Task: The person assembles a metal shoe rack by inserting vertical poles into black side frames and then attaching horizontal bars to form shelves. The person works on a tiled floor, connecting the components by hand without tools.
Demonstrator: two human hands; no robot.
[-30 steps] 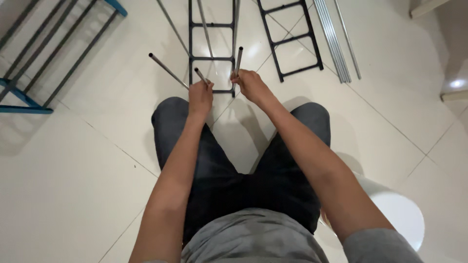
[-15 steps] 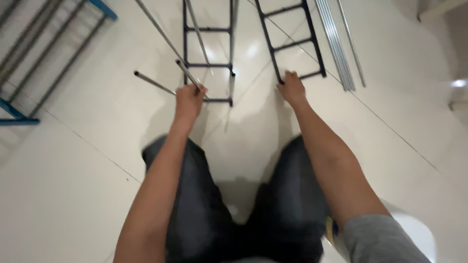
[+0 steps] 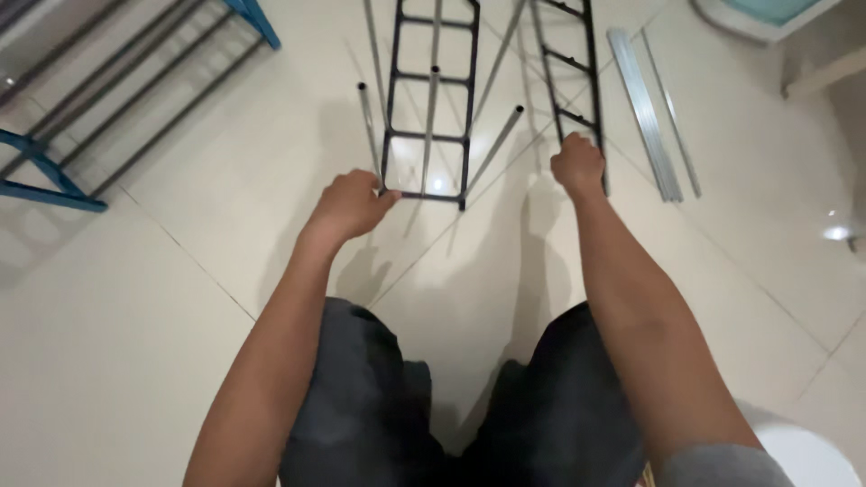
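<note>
My left hand (image 3: 350,206) is closed around the lower end of a thin metal tube (image 3: 365,117), right at the near left corner of a black ladder-shaped frame (image 3: 469,135) lying on the tiled floor. Two more tubes (image 3: 431,108) (image 3: 501,135) stick up from that frame toward me. My right hand (image 3: 577,164) is a fist gripping the near end of a second black ladder-shaped frame (image 3: 591,81), which lies just to the right of the first. I sit with both knees below the hands.
A blue rack with grey bars (image 3: 54,185) lies on the floor at the upper left. Several silver rods (image 3: 649,117) lie right of the second frame. A white stool (image 3: 812,455) shows at the bottom right, and a white-edged object (image 3: 767,18) at the top right.
My right hand let go of its tube and moved right onto the second black frame. My left hand shifted to the first frame's corner, and the view has tilted forward.
</note>
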